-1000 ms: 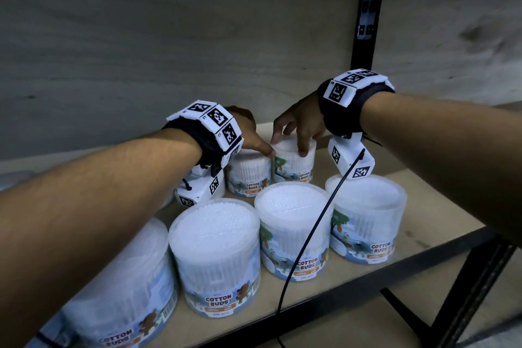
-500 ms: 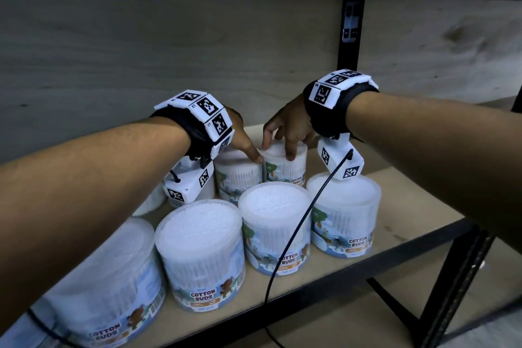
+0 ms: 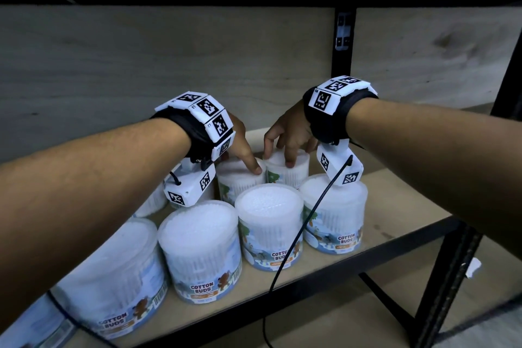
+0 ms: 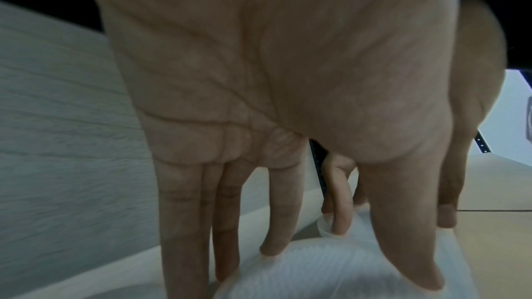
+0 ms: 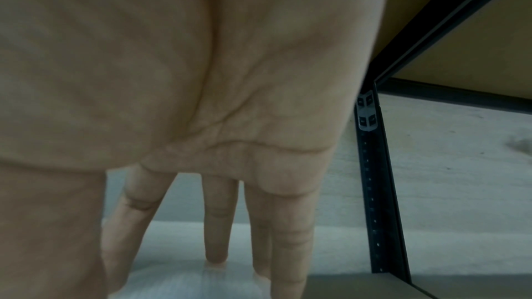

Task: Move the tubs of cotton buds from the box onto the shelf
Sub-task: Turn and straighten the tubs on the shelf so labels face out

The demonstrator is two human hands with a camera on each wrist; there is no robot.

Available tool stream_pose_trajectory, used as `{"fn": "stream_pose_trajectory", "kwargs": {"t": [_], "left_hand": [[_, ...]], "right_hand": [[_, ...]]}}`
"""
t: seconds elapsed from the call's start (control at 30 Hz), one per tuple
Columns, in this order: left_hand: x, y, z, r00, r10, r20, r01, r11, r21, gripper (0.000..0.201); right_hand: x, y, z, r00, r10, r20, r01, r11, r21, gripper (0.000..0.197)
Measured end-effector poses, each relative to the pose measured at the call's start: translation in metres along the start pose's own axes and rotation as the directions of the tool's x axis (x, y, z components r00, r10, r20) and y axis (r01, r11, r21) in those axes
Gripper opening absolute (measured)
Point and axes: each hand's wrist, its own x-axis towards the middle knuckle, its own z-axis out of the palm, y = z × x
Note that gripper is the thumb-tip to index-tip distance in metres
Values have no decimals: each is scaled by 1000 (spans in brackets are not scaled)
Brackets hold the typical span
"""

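Several white tubs of cotton buds stand on the wooden shelf. My left hand reaches down over a back-row tub, thumb on its near rim and fingers down its far side; the left wrist view shows that tub under the fingertips. Beside it, my right hand grips the neighbouring back-row tub from above, and its lid shows below the fingers in the right wrist view. Both tubs stand upright, touching each other. The box is not in view.
A front row of tubs runs along the shelf's black front rail, the largest-looking at the left. A black cable hangs from my right wrist across them. Bare shelf lies to the right. A black upright stands behind.
Both hands stay on the same two back-row tubs. The head view has shifted a little, so the whole scene sits slightly further left.
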Motion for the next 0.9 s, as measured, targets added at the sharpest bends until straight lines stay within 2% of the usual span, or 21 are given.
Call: {"fn": "stream_pose_trajectory", "kwargs": {"t": [0.2,0.33,0.47,0.73,0.9], "left_hand": [[-8,4,0,1000,12,23,-12,1000,1,69],[-11,3,-1,998,48,50,-51,997,58,66],[-15,2,0,993,81,90,-82,997,9,63],[-22,2,1,991,108,81,-111,993,30,64],[-28,1,1,989,124,74,-127,991,41,57]], "right_hand": [[-9,1,3,998,-16,64,12,998,60,51],[-18,2,6,999,-13,47,9,996,86,49],[-25,0,8,999,1,35,-4,996,87,49],[-38,-1,10,999,22,35,-26,993,114,52],[-42,-5,10,997,30,71,-39,990,137,53]]}}
